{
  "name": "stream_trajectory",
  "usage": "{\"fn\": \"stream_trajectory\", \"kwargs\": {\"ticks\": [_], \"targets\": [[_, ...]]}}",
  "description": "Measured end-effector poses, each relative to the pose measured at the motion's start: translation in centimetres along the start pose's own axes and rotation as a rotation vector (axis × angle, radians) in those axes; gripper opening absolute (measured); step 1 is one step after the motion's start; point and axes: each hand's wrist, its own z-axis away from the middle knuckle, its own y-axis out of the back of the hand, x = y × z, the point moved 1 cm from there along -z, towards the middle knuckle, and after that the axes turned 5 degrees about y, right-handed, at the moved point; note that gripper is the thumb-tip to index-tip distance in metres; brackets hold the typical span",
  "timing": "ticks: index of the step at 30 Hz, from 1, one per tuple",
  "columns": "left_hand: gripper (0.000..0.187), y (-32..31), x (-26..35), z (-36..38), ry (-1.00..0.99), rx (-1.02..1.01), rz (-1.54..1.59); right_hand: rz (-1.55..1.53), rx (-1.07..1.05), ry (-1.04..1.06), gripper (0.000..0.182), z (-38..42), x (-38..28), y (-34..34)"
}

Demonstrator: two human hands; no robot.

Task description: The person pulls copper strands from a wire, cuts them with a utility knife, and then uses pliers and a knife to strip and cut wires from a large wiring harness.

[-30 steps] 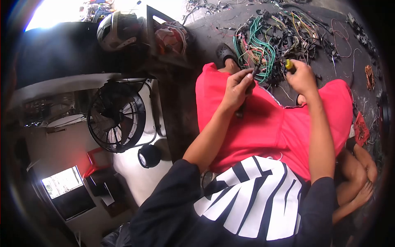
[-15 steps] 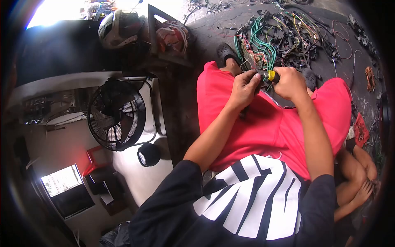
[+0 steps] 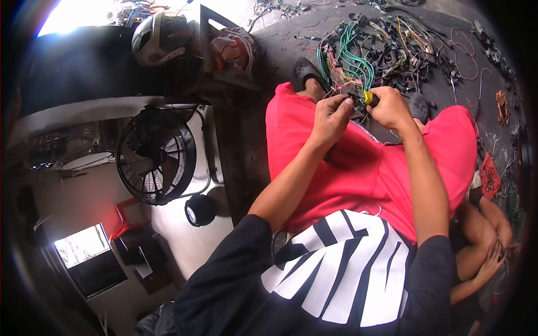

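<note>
My left hand (image 3: 332, 119) is closed in a pinch on a dark piece of the wire harness, with thumb and fingers pressed together. Close to its right, my right hand (image 3: 392, 109) grips a knife (image 3: 369, 98) with a yellow and black handle. The knife points left toward the pinched piece; its tip is too small to make out. Green wires (image 3: 358, 61) run from the ground up to the space between both hands. Red and pale wires (image 3: 334, 73) lie beside them.
A tangle of dark wires and connectors (image 3: 409, 53) spreads over the ground ahead. At the left stand a black fan (image 3: 157, 155) and a helmet (image 3: 159, 42). Another person's hand (image 3: 493, 262) and legs show at the lower right.
The knife in my right hand has tilted and shifted slightly left, and its metal part shows less. Both hands stay close together; the whole view has shifted a little.
</note>
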Motion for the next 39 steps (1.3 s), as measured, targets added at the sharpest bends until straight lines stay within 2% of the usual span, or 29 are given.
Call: {"fn": "stream_trajectory", "kwargs": {"ticks": [3, 4, 5, 6, 8, 10, 14, 22, 31, 34, 36, 37, 39], "targets": [[0.022, -0.1, 0.1, 0.3, 0.036, -0.032, 0.058, -0.129, 0.378, -0.386, 0.024, -1.8, 4.8, 0.5], [0.022, -0.4, 0.5, 1.6, 0.054, -0.05, 0.081, -0.231, 0.422, -0.519, 0.023, -3.2, 10.7, 1.8], [0.022, -0.4, 0.8, 2.2, 0.071, -0.071, 0.096, 0.047, 0.476, -0.455, 0.023, -3.3, 12.4, 4.1], [0.022, 0.1, 0.8, 2.4, 0.106, -0.05, 0.15, -0.067, 0.423, -0.35, 0.023, -3.2, 11.6, 5.7], [0.021, 1.0, 0.8, 2.1, 0.145, 0.007, 0.281, -0.079, 0.441, -0.124, 0.023, -1.8, 7.0, 5.6], [0.022, 1.3, 1.5, 1.4, 0.141, 0.007, 0.282, -0.059, 0.347, -0.008, 0.022, 0.1, 2.6, 3.8], [0.02, 0.4, 0.8, 0.4, 0.09, 0.003, 0.195, 0.11, 0.069, 0.143, 0.015, 1.8, -1.1, 1.6], [0.019, 0.2, 0.6, 0.5, 0.034, 0.006, 0.084, 0.132, 0.062, 0.059, 0.012, 1.2, -1.6, 1.1], [0.02, 0.2, 0.8, 0.4, 0.052, -0.044, 0.079, 0.123, 0.031, 0.097, 0.018, 0.7, -0.8, 1.1], [0.021, 0.1, 2.0, 1.8, -0.031, -0.207, -0.036, 0.068, 0.352, -0.435, 0.026, -1.6, 4.5, 2.1], [0.022, -1.1, 1.8, 3.1, 0.025, -0.161, 0.049, 0.03, 0.417, -0.342, 0.027, -2.6, 7.9, 4.4], [0.022, -0.6, 1.3, 3.1, 0.058, -0.14, 0.104, -0.044, 0.364, -0.257, 0.021, -2.6, 8.2, 5.0], [0.023, 0.5, 1.4, 1.8, 0.082, -0.087, 0.165, -0.395, 0.294, -0.132, 0.017, -2.3, 7.1, 3.3]]}}
